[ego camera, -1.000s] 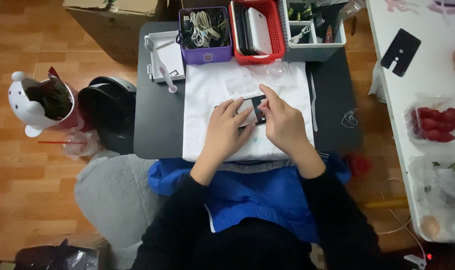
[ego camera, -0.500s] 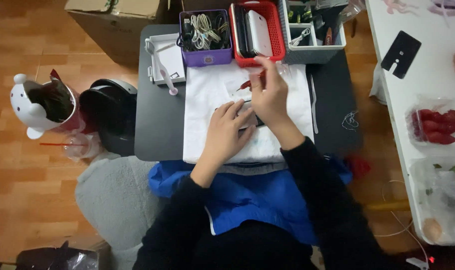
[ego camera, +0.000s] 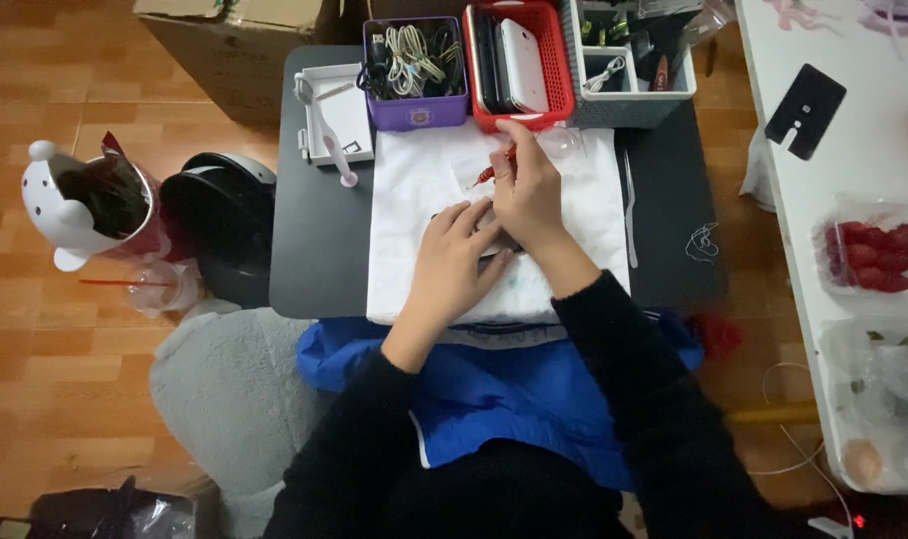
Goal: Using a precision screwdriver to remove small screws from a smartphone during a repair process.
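Note:
My left hand (ego camera: pixel 454 265) lies flat on a dark flat device (ego camera: pixel 499 243), mostly hidden under both hands, on a white cloth (ego camera: pixel 414 180) spread over a small black table (ego camera: pixel 319 240). My right hand (ego camera: pixel 529 190) is raised toward the back of the cloth, its fingers closed on a thin red-handled tool (ego camera: pixel 492 170) that points left and down. The tool's tip hovers over the cloth, apart from the device.
Behind the cloth stand a white tray (ego camera: pixel 336 115), a purple bin of cables (ego camera: pixel 414 62), a red basket (ego camera: pixel 519 60) and a grey organiser (ego camera: pixel 629 55). A white table (ego camera: pixel 833 160) with a berry box (ego camera: pixel 873 255) is on the right. A black helmet (ego camera: pixel 220 225) sits left.
My right hand has lifted off the device and moved back toward the bins, now gripping the red-handled tool. My left hand has stayed on the device.

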